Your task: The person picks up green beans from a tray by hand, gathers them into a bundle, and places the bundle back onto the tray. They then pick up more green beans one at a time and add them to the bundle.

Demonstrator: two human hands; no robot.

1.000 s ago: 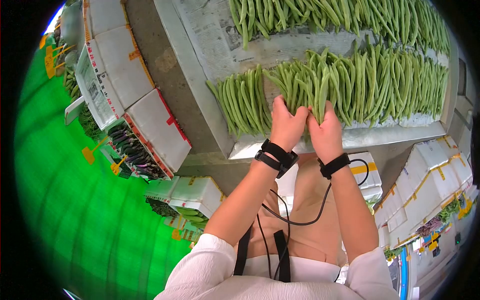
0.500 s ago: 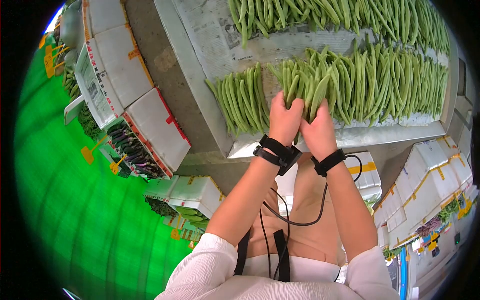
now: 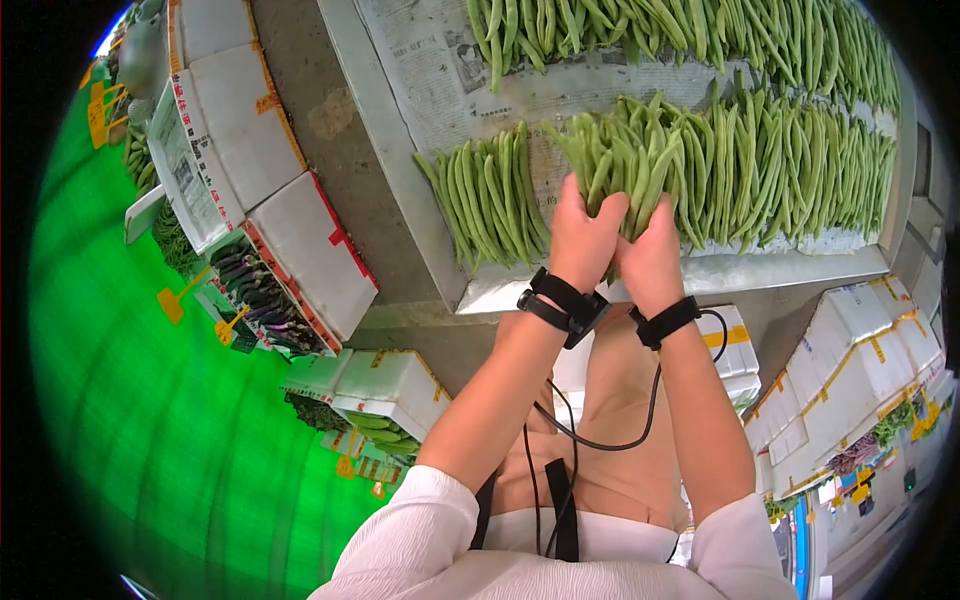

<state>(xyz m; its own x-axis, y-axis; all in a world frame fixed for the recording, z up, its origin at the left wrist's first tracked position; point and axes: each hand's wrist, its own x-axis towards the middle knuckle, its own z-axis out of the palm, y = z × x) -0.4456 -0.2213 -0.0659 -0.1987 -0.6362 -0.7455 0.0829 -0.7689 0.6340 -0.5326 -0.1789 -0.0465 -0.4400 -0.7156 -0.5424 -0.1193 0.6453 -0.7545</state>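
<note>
Between my two hands is a bunch of green beans (image 3: pixel 632 165), its tips fanned upward and its lower ends gripped. My left hand (image 3: pixel 585 238) wraps round the bunch's left side. On the other side, my right hand (image 3: pixel 652 255) closes round it, thumbs nearly touching. Left of the bunch, a short row of green beans (image 3: pixel 485 200) lies on newspaper (image 3: pixel 545 175), with a gap of bare paper between. A longer row of green beans (image 3: pixel 790 170) runs off to the right, close against my right hand. Palms and bean ends inside the grip are hidden.
Another row of green beans (image 3: pixel 690 30) lies farther back on the metal-edged stall table (image 3: pixel 560 292). White foam boxes (image 3: pixel 310 250) stand at left, one holding eggplants (image 3: pixel 262 295). More foam boxes (image 3: pixel 850 350) are at right. A black cable (image 3: pixel 600 446) hangs below my wrists.
Both hands have shifted slightly to the right with the bunch of green beans. The gap between it and the short left row is wider.
</note>
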